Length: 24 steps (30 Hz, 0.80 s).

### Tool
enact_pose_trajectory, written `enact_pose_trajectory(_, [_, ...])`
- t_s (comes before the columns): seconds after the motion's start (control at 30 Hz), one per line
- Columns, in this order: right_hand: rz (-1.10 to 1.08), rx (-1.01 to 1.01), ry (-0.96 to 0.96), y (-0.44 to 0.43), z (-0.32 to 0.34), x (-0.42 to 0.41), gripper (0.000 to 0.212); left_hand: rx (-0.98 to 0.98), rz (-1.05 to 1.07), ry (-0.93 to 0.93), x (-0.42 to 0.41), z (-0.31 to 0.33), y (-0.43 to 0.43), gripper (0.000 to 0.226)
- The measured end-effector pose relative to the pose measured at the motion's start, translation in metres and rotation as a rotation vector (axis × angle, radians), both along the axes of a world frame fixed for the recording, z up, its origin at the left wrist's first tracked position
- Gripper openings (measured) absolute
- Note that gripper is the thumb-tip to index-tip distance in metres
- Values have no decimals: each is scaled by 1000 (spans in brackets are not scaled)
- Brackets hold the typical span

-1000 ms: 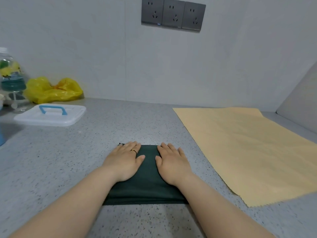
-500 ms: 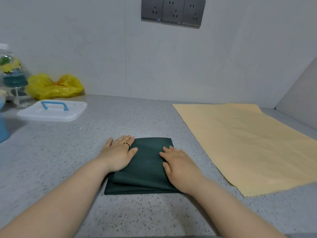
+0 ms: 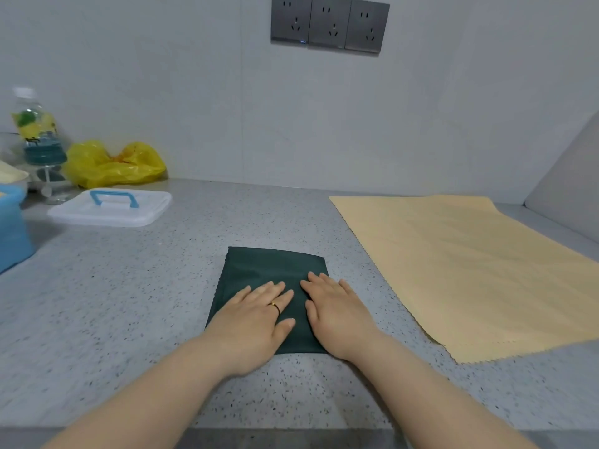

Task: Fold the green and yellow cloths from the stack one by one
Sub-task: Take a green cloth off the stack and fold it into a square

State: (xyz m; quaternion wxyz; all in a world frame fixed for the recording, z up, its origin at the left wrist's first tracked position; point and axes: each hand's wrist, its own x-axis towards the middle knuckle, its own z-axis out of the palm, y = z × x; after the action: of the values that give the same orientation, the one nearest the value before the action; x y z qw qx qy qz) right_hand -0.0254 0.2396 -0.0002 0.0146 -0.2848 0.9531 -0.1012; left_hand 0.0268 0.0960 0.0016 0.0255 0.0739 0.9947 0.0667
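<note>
The green cloth [image 3: 274,270] lay folded on the counter [image 3: 129,286], just left of the spread yellow cloth [image 3: 470,264]. The left hand [image 3: 256,322] and right hand [image 3: 340,314] pressed flat on it side by side, fingers extended, gripping nothing.

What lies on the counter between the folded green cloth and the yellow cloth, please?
Nothing: the head view shows only bare speckled counter between the green cloth and the yellow cloth.

Green cloth [image 3: 274,270] now flatter — both hands back toward its near edge.
</note>
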Motion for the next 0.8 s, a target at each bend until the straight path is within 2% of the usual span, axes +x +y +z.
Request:
enact_pose_trajectory(0.3, [-6,-13,49,2,1,-2,46,-76,150,-50,-6,3,-52,57])
enact_pose_trajectory(0.4, [-34,-65,192,6,7,-2,45,-97,193,-8,-3,2,-42,59])
enact_pose_trajectory(0.53, [-17,-182,328,12,21,13,27,-174,286,121,5,3,-28,60])
enact_pose_trajectory(0.63, [55,-238,262,12,23,39,21,-222,353,208,9,6,-14,56])
enact_pose_trajectory(0.8, [64,-200,194,17,14,69,23,-302,345,153,20,16,4,51])
